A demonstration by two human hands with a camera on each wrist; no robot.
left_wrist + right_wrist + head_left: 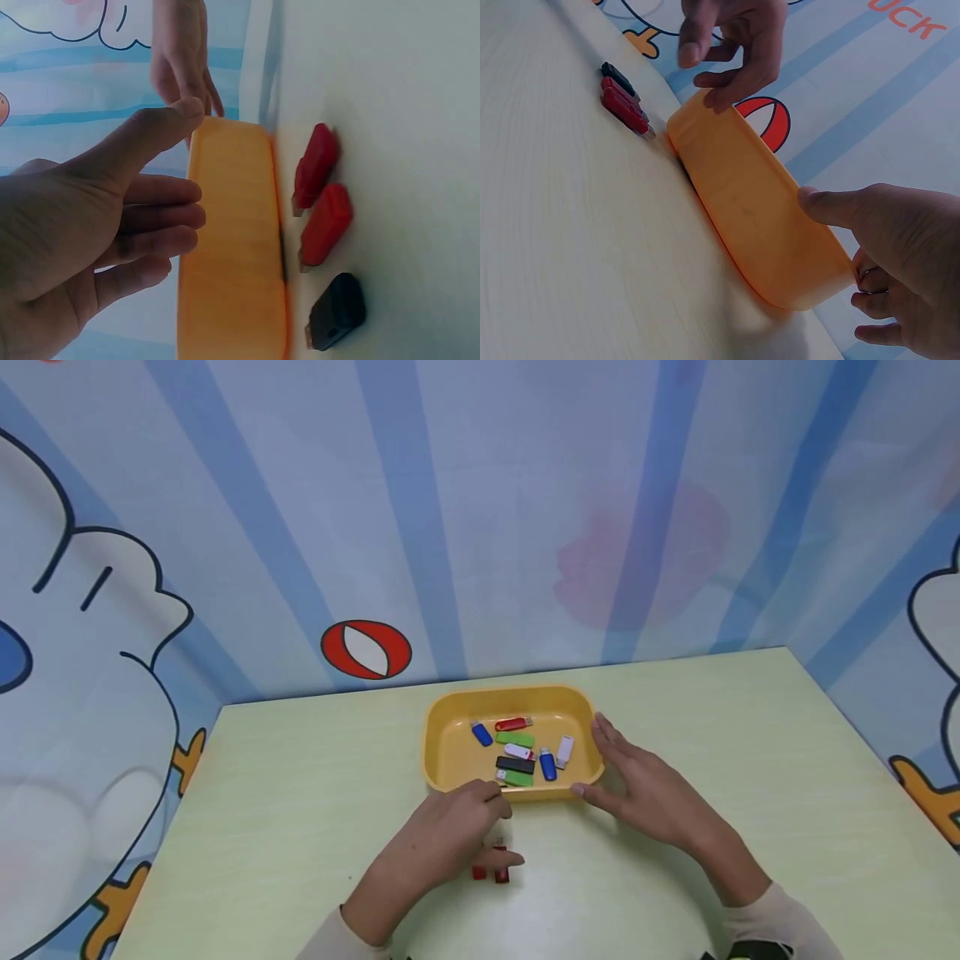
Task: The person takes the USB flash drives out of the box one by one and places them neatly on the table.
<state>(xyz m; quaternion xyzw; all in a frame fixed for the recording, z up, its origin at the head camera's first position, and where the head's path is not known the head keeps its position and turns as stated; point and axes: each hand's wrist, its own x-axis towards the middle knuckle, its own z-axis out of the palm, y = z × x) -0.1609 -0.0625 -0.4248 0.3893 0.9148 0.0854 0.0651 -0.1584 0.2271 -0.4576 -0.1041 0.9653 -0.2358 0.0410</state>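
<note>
In the head view a yellow plastic tray (453, 756) holds several USB flash drives, among them a red one (513, 724), a white one (565, 751) and a black one (515, 765). My left hand (457, 831) hovers at the tray's near side, fingers loosely bent, nothing between them. Below it, two red USB drives (328, 225) and a black USB drive (337, 311) lie in a row on the table; from the head the black one is hidden. My right hand (652, 793) holds the tray's near right corner, thumb (829, 206) on the rim, fingers round the end.
The pale table (315, 777) runs back to a blue striped backdrop (510, 527) printed with cartoon figures. Its right edge shows beyond my right hand, and its left edge slants toward the front.
</note>
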